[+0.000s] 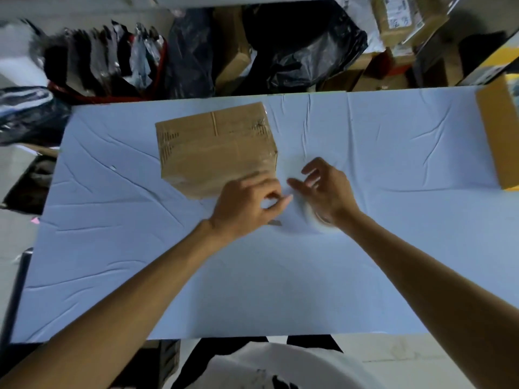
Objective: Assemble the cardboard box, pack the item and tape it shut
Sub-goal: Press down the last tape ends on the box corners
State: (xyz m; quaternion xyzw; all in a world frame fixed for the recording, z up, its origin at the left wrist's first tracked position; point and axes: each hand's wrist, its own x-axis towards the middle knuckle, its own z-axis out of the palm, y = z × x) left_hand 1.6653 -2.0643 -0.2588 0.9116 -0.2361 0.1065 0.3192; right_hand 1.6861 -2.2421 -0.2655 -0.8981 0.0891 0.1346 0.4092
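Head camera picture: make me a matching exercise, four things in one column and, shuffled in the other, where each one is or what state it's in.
Things
1. taped box
2. box with a yellow corner
3. black bag
4. right hand

Places or states
A. off the table, beyond its far edge
B. fingers spread, close beside the left hand
C. at the table's right edge, partly out of view
D. on the table, just beyond the left hand

Pairs: 1-D, 2-C, 3-A, 4-B
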